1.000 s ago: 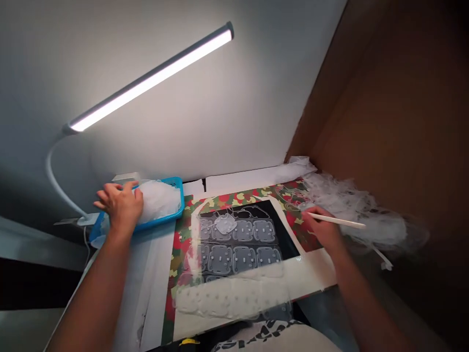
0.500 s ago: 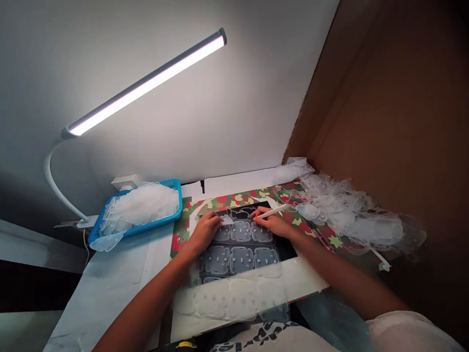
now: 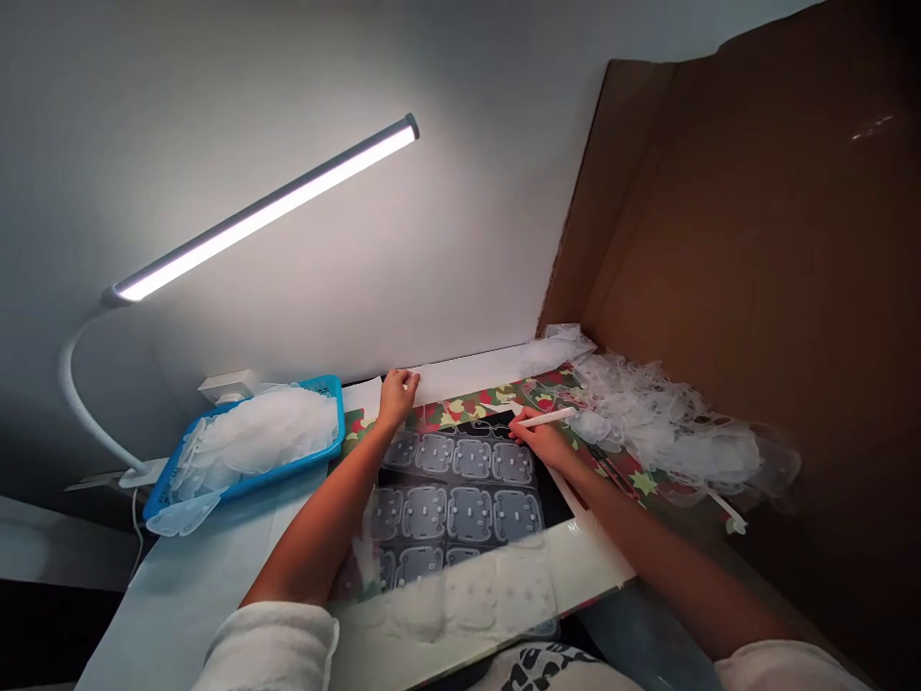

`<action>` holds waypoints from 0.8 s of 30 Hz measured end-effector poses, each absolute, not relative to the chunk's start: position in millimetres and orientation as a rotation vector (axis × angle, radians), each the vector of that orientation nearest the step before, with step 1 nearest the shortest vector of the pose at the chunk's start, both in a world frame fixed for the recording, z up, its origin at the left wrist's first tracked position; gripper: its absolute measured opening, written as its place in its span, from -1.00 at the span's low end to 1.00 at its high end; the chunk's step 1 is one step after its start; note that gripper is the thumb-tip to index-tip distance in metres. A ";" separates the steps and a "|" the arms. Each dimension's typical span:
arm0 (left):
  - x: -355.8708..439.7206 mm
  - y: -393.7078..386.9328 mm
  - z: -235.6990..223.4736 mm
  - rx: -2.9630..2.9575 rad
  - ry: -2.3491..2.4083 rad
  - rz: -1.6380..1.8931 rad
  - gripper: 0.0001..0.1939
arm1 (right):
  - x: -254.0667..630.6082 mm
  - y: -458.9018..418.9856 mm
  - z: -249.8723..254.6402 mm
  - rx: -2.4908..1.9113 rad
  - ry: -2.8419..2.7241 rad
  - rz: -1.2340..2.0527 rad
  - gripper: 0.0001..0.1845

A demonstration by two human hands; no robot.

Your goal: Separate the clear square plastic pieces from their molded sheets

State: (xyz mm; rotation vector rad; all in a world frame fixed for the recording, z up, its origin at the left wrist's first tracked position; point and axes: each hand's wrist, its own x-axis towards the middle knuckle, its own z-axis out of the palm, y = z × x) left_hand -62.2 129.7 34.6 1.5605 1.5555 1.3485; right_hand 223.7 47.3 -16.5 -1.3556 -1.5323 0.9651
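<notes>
A clear plastic sheet (image 3: 469,514) with rows of rounded, moulded pieces lies over a black surface in front of me. My left hand (image 3: 398,395) is raised above the sheet's far left side, fingers closed in a pinch. What it pinches, if anything, is too fine to make out. In my right hand (image 3: 536,438), a slim white pen-like tool (image 3: 550,417) is gripped, its rear end pointing right. The tip is near the far right edge of the sheet and too small to see clearly. Thin clear offcut strands (image 3: 489,425) lie by the sheet's far edge.
A blue basket (image 3: 245,482) heaped with translucent pieces (image 3: 251,428) stands at left. Clear plastic scraps (image 3: 669,422) are piled at right, beside a brown cardboard panel (image 3: 748,250). A lit bar lamp (image 3: 273,213) hangs over the back left. Camouflage-patterned covering (image 3: 460,411) shows beneath.
My left hand has lifted away from the sheet, moving up and left. My right hand still holds the white tool near the far right edge. The view has shifted slightly.
</notes>
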 end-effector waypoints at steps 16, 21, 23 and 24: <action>-31.8 -37.3 81.4 0.677 0.759 1.110 -0.65 | 174.5 -26.1 54.2 -0.731 -1.184 1.589 -0.74; -31.9 -60.7 91.8 0.651 0.676 1.063 -0.61 | 170.3 -38.0 64.5 -0.652 -1.081 1.656 -0.76; -32.8 -64.7 96.2 0.620 0.622 1.033 -0.59 | 172.1 -41.8 66.7 -0.656 -1.090 1.654 -0.77; -33.1 -65.6 98.2 0.603 0.598 1.015 -0.56 | 173.1 -43.4 67.7 -0.665 -1.098 1.650 -0.77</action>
